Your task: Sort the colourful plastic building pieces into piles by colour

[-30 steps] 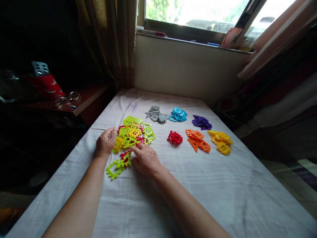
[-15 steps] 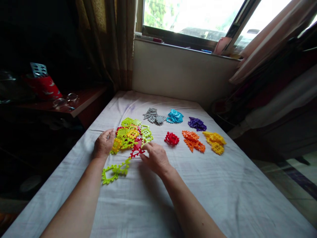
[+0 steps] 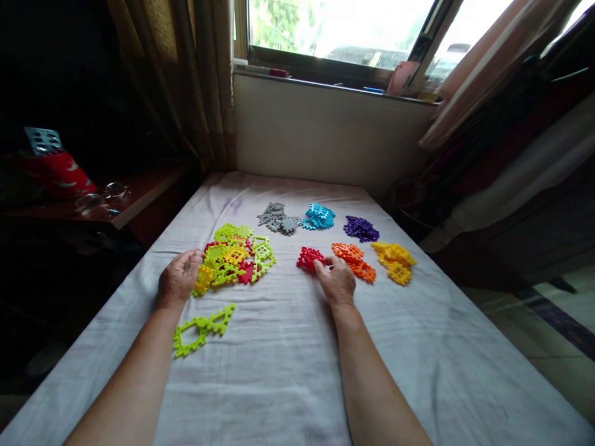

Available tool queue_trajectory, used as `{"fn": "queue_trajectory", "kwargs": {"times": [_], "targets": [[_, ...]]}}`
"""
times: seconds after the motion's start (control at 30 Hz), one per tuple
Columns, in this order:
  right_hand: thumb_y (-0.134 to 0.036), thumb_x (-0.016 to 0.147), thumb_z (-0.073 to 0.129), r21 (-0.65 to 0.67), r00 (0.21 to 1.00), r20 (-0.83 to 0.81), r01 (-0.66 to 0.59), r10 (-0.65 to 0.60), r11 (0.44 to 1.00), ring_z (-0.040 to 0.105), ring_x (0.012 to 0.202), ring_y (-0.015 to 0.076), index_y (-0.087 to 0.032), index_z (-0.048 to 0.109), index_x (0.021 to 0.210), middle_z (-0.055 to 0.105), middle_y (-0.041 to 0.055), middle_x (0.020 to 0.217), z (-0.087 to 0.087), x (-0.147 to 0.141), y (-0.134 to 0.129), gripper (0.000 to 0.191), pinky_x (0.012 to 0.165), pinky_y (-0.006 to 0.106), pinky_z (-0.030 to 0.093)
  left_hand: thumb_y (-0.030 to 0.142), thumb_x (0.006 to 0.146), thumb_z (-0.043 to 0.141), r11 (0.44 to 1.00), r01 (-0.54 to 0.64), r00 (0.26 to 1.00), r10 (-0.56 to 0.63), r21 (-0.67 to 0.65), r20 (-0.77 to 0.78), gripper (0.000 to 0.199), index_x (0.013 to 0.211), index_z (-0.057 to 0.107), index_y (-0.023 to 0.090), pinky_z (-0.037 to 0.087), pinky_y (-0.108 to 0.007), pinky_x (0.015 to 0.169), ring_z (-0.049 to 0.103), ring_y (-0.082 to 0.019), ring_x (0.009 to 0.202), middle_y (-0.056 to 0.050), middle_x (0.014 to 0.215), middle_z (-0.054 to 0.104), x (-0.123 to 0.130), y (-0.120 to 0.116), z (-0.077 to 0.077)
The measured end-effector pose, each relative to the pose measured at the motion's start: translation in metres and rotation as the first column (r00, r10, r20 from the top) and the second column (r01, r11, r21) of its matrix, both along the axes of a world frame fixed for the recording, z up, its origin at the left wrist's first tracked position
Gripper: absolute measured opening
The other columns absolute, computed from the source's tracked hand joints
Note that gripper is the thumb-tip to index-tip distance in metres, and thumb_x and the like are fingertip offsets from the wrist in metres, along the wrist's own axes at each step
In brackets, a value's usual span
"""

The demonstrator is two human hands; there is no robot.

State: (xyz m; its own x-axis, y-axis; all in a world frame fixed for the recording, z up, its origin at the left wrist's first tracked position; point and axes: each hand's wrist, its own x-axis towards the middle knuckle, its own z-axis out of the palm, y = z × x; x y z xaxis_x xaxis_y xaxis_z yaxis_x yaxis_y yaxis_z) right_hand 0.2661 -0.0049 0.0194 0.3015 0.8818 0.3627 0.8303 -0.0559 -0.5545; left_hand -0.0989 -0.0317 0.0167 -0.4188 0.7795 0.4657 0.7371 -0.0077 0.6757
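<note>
A mixed pile of green, yellow and red plastic pieces (image 3: 225, 257) lies left of centre. Beside its left edge is my left hand (image 3: 180, 277), fingers curled together; whatever they may hold is hidden. My right hand (image 3: 336, 279) is at the small red pile (image 3: 308, 259), thumb and fingertips closed on a red piece there. Just beyond those fingers lies an orange pile (image 3: 356, 261). Two green pieces (image 3: 204, 329) rest nearer me, apart from the mixed pile.
Grey (image 3: 279, 218), blue (image 3: 318, 216), purple (image 3: 361, 228) and yellow piles (image 3: 394, 261) sit farther back and right on the sheet-covered surface (image 3: 269, 384). A wooden ledge at left bears glasses (image 3: 102, 197) and a red container (image 3: 69, 174).
My right hand has moved right, from the mixed pile to the red pile. A red piece is gone from the mixed pile's near edge. The view has shifted slightly.
</note>
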Motion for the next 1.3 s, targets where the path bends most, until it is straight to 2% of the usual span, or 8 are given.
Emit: {"fn": "queue_trajectory", "kwargs": {"times": [0.33, 0.53, 0.67, 0.8, 0.9, 1.0, 1.17, 1.3], "targets": [[-0.042, 0.087, 0.059, 0.046, 0.999, 0.041, -0.025, 0.023, 0.999, 0.059, 0.081, 0.0211, -0.017, 0.068, 0.093, 0.068, 0.0091, 0.094, -0.01, 0.0, 0.0, 0.027, 0.078, 0.033, 0.042, 0.051, 0.085, 0.046, 1.0, -0.002, 1.0, 0.002, -0.029, 0.005, 0.038, 0.089, 0.072, 0.024, 0.055, -0.037, 0.09, 0.071, -0.026, 0.1, -0.007, 0.104, 0.077, 0.0, 0.001, -0.001], [-0.036, 0.089, 0.057, 0.188, 0.992, 0.115, -0.071, 0.05, 0.98, 0.058, 0.096, 0.0266, -0.017, 0.069, 0.105, 0.067, 0.0122, 0.102, -0.005, -0.012, -0.007, 0.027, 0.088, 0.039, 0.042, 0.05, 0.09, 0.046, 0.977, 0.188, 0.952, -0.157, 0.097, -0.264, 0.039, 0.101, 0.071, 0.023, 0.05, -0.039, 0.102, 0.067, -0.024, 0.11, -0.009, 0.115, 0.074, 0.011, -0.002, 0.007], [-0.031, 0.092, 0.056, 0.24, 0.937, 0.172, -0.341, 0.305, 0.909, 0.058, 0.106, 0.0248, -0.022, 0.071, 0.103, 0.068, 0.0093, 0.113, 0.003, -0.051, -0.018, 0.021, 0.096, 0.039, 0.04, 0.052, 0.091, 0.05, 0.947, 0.315, 0.835, -0.308, -0.062, -0.456, 0.042, 0.121, 0.068, 0.028, 0.036, -0.049, 0.114, 0.053, -0.028, 0.132, -0.008, 0.137, 0.063, 0.035, -0.008, 0.012], [-0.038, 0.09, 0.062, 0.051, 0.734, 0.269, -0.657, 0.623, 0.752, 0.048, 0.13, 0.0273, -0.027, 0.068, 0.119, 0.063, 0.0061, 0.136, 0.013, -0.103, -0.024, 0.032, 0.107, 0.042, 0.034, 0.052, 0.088, 0.058, 0.92, 0.29, 0.742, -0.391, -0.265, -0.544, 0.047, 0.131, 0.063, 0.033, 0.026, -0.059, 0.117, 0.046, -0.033, 0.138, -0.009, 0.147, 0.055, 0.05, -0.013, 0.01], [-0.042, 0.085, 0.069, -0.113, 0.652, 0.259, -0.712, 0.713, 0.693, 0.038, 0.14, 0.031, -0.027, 0.062, 0.129, 0.059, 0.005, 0.142, 0.02, -0.127, -0.022, 0.047, 0.113, 0.049, 0.028, 0.046, 0.088, 0.059, 0.928, 0.247, 0.754, -0.366, -0.281, -0.546, 0.044, 0.129, 0.064, 0.031, 0.027, -0.059, 0.116, 0.051, -0.032, 0.133, -0.009, 0.142, 0.059, 0.047, -0.015, 0.011], [-0.04, 0.086, 0.069, -0.189, 0.649, 0.237, -0.699, 0.722, 0.69, 0.042, 0.137, 0.0309, -0.026, 0.065, 0.123, 0.065, 0.0044, 0.134, 0.023, -0.131, -0.022, 0.04, 0.114, 0.051, 0.026, 0.041, 0.09, 0.056, 0.954, 0.203, 0.797, -0.292, -0.22, -0.529, 0.032, 0.117, 0.068, 0.029, 0.027, -0.059, 0.115, 0.057, -0.03, 0.127, -0.008, 0.134, 0.066, 0.04, -0.017, 0.014], [-0.043, 0.088, 0.068, -0.141, 0.609, 0.271, -0.741, 0.745, 0.657, 0.053, 0.123, 0.0259, -0.025, 0.072, 0.102, 0.073, 0.0029, 0.117, 0.017, -0.122, -0.026, 0.022, 0.112, 0.046, 0.027, 0.034, 0.088, 0.055, 0.984, 0.103, 0.853, -0.164, -0.148, -0.495, 0.019, 0.091, 0.071, 0.023, 0.03, -0.06, 0.112, 0.064, -0.031, 0.117, -0.01, 0.122, 0.072, 0.034, -0.017, 0.016], [-0.038, 0.097, 0.058, -0.028, 0.589, 0.326, -0.775, 0.739, 0.631, 0.055, 0.119, 0.0218, -0.026, 0.072, 0.092, 0.075, 0.0007, 0.112, 0.01, -0.117, -0.03, 0.019, 0.112, 0.042, 0.025, 0.033, 0.086, 0.057, 0.986, 0.062, 0.87, -0.128, -0.152, -0.476, 0.019, 0.092, 0.071, 0.022, 0.031, -0.059, 0.112, 0.064, -0.031, 0.116, -0.012, 0.121, 0.072, 0.031, -0.017, 0.013]]}}
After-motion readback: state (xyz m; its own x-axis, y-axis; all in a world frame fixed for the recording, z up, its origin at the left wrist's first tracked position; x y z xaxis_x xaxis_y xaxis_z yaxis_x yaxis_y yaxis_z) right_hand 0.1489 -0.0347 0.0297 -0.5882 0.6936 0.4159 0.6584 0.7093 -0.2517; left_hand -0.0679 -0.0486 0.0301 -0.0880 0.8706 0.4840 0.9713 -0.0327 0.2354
